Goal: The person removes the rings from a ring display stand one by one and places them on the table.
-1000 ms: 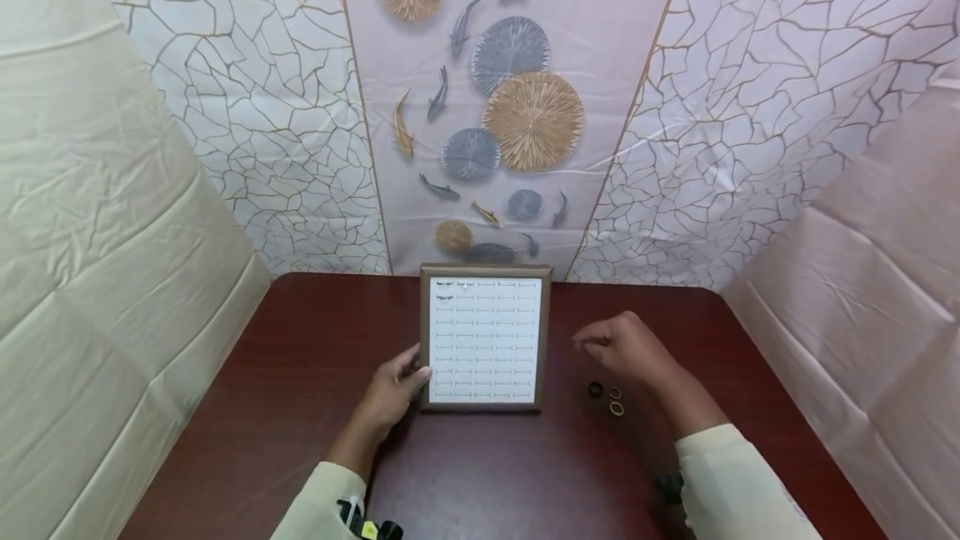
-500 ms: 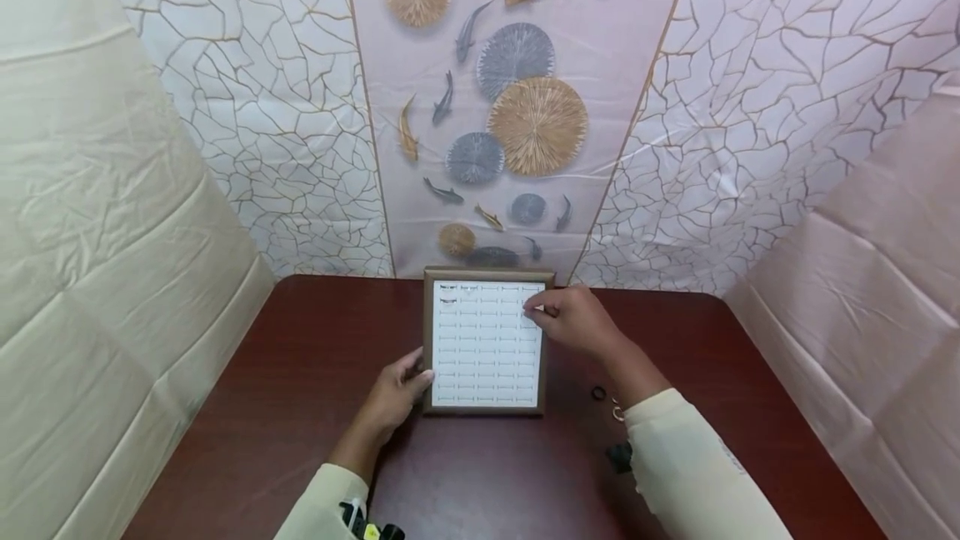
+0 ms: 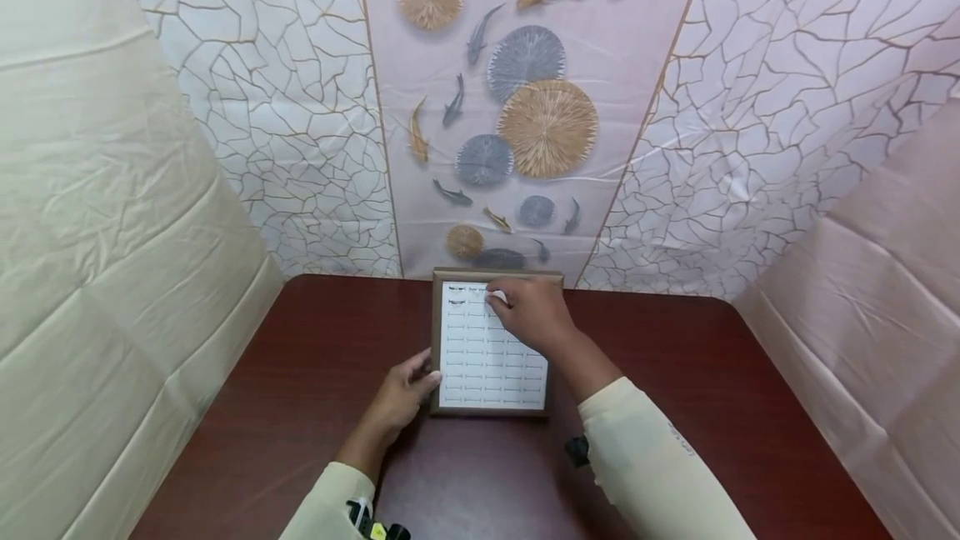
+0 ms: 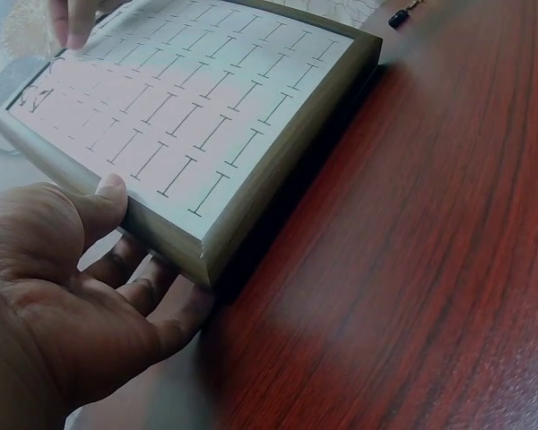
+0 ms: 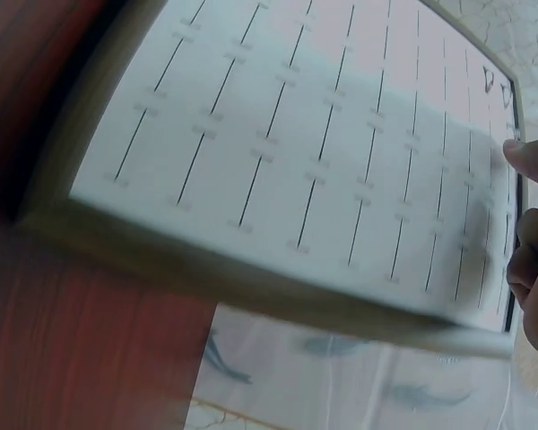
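A wood-framed ring display [image 3: 491, 369] with a white slotted face leans up at the middle of the table. My left hand [image 3: 403, 394] grips its left edge; in the left wrist view the thumb [image 4: 112, 190] lies on the frame and the other fingers curl underneath. At the upper slots, my right hand [image 3: 534, 312] pinches a small ring between thumb and forefinger, mostly hidden by the fingertips. Dark rings [image 3: 457, 302] sit in slots at the display's upper left.
A black ring [image 4: 397, 18] lies on the red-brown table [image 3: 315, 340] beyond the display in the left wrist view; my right arm hides that spot in the head view. A patterned cloth [image 3: 300, 107] hangs behind the table, with pale cloth walls [image 3: 112, 232] at both sides.
My right hand has moved left from above the loose rings, across the display's right edge, to its upper slots. My left hand keeps its grip on the frame.
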Demonstrator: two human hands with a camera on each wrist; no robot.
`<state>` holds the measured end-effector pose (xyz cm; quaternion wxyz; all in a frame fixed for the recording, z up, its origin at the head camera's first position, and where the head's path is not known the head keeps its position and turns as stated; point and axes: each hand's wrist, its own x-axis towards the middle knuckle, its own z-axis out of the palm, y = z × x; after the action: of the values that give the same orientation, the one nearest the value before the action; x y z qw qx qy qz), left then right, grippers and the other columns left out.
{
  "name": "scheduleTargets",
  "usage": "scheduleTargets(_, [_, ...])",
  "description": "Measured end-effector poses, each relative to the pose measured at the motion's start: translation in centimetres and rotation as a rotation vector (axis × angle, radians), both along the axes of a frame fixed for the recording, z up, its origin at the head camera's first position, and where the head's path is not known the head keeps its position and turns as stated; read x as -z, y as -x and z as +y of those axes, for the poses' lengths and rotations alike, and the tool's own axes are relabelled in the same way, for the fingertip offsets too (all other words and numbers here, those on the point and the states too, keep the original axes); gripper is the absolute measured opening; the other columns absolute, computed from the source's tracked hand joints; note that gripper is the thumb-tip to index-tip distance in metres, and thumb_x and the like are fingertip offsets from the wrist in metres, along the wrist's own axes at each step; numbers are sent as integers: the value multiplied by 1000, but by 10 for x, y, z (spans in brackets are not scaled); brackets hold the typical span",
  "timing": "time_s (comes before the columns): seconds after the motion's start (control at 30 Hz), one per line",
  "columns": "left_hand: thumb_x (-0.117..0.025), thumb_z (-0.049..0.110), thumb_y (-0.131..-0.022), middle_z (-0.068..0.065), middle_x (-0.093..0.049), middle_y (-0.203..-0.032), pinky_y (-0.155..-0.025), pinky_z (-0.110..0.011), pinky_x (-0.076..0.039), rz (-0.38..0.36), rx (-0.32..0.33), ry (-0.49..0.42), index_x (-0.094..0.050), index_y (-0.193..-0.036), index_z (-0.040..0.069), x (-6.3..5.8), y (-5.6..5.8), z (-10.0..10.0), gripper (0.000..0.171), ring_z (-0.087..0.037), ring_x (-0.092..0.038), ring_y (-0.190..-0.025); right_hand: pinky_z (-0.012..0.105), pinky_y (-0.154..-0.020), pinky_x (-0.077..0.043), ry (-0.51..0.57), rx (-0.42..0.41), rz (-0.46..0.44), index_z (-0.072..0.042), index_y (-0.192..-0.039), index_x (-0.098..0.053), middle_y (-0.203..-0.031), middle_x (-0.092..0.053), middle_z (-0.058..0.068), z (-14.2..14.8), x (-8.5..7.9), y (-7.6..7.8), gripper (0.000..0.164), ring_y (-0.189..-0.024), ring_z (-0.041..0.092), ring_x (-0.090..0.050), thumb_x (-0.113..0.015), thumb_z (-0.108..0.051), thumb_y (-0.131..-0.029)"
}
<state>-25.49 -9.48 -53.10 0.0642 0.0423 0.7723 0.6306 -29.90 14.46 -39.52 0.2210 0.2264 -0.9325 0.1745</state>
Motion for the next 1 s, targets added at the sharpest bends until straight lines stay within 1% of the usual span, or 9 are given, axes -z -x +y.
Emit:
scheduleTargets(0.13, [-64,10,-110,-26,-61,-150,-111,-46,-56,-7,4,0,-46,-163,-4,0,-2,1,57,-38,-57,-141,26,-54,-41,-18,24,19,-17,-110,-85,-67,-74,-3,-9,-1,2,10,-58,6,-50,-79,-20,-102])
scheduleTargets(0.2, [-64,11,-111,-26,-60,-151,-112,-48,-56,-7,6,3,-45,-163,-4,-1,-2,1,58,-39,-57,-142,28,-56,-46,-25,31,20,-18,-108,-85,-76,-79,-2,-12,-1,3,9,-61,8,-55,-79,-20,-102])
scheduleTargets(0.27, [-64,11,-111,-26,-60,-151,-114,-49,-55,-7,5,5,-45,-163,-4,-1,-3,1,58,-40,-56,-143,31,-58,-50,-30,36,14,-19,-107,-86,-81,-81,-1,-13,-3,4,9,-63,10,-59,-78,-20,-102])
scheduleTargets(0.37, [-64,11,-111,-27,-59,-152,-115,-51,-53,-8,1,8,-44,-163,-4,-3,-3,1,58,-40,-55,-145,34,-61,-54,-25,23,8,-19,-106,-86,-85,-83,-1,-15,-5,4,10,-66,12,-63,-77,-18,-103])
scheduleTargets(0.6, [-64,10,-110,-29,-58,-155,-118,-52,-52,-13,-11,16,-45,-163,-5,-5,-2,1,58,-42,-53,-148,37,-65,-58,-10,-7,24,-18,-104,-86,-87,-84,0,-14,-5,4,12,-70,14,-69,-75,-16,-104])
scheduleTargets(0.7, [-65,10,-110,-29,-59,-153,-118,-53,-52,-19,-19,18,-46,-162,-4,-5,-1,2,57,-42,-55,-147,37,-66,-59,-13,-17,20,-18,-109,-85,-90,-84,1,-13,-7,4,12,-72,15,-71,-75,-18,-104])
scheduleTargets(0.83, [-65,13,-110,-27,-59,-154,-115,-48,-54,-31,-21,26,-46,-163,-2,-4,-1,3,58,-40,-56,-146,38,-66,-60,-27,-40,16,-17,-113,-84,-94,-85,3,-14,-6,4,13,-75,17,-74,-76,-20,-104])
scheduleTargets(1.0, [-65,14,-111,-26,-60,-152,-109,-42,-57,-28,-14,24,-45,-163,-3,-3,-1,2,59,-39,-58,-143,39,-70,-62,-7,-71,47,-16,-105,-84,-91,-84,1,-16,-2,7,8,-77,18,-77,-76,-17,-104])
